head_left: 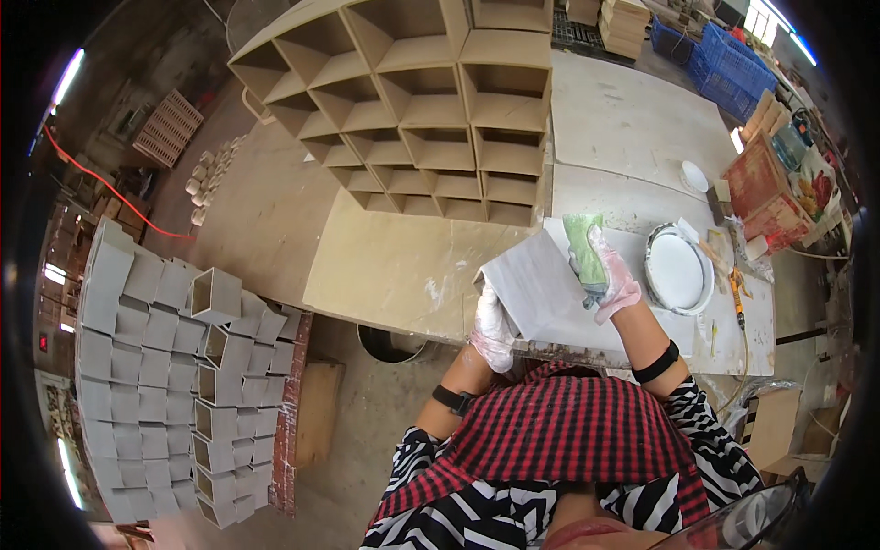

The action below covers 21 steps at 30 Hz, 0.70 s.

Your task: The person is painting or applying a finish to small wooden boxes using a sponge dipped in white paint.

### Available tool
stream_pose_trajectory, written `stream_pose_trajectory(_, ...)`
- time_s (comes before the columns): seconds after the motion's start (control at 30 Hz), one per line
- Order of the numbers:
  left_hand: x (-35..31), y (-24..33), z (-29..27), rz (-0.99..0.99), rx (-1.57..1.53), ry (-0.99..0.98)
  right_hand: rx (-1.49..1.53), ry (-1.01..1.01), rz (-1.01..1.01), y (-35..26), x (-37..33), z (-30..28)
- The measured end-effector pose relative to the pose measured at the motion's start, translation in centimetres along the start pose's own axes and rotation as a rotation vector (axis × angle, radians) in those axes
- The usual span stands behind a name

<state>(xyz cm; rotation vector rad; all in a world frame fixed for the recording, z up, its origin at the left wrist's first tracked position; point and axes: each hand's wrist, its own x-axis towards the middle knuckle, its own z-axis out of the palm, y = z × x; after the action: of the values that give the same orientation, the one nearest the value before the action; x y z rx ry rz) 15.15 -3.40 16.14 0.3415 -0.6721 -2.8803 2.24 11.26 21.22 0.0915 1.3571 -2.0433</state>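
My left hand (495, 325), in a thin glove smeared white, grips the lower left edge of a square box (541, 282). The box's upper face is coated greyish white and streaky; where the fingers end inside or beneath it is hidden. My right hand (616, 286), in a similar whitened glove, is closed around a green sponge or cloth pad (583, 246). That pad is beside the box's right edge, and I cannot tell whether they touch. Just right of this hand sits a round tub of white paint-like liquid (676, 269), its rim smeared.
A tall stack of brown open boxes (431, 147) rises at the table's back. Many grey-coated boxes (137, 367) are piled on the left. A corded orange tool (737, 291), a brush (694, 234), a small white bowl (694, 176) and a red wooden crate (768, 191) lie right.
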Motion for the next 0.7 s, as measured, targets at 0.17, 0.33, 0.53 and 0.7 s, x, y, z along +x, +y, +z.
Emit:
stream_pose_trajectory(0.17,-3.4,1.2,-2.3,0.002,-0.028,0.09,-0.235,-0.075,-0.095,2.3,-0.5,1.8)
stream_pose_trajectory(0.33,-9.5,3.8,-4.0,0.305,-0.078,0.125,-0.074,-0.199,0.101,4.2,-0.2,2.7)
stream_pose_trajectory(0.53,-17.5,4.9,-3.7,0.574,-0.018,0.398,-0.058,-0.22,0.254,7.3,0.0,3.5)
stream_pose_trajectory(0.7,-23.1,8.5,-3.3,0.748,0.039,0.592,-0.166,-0.174,0.296,11.2,-0.9,3.9)
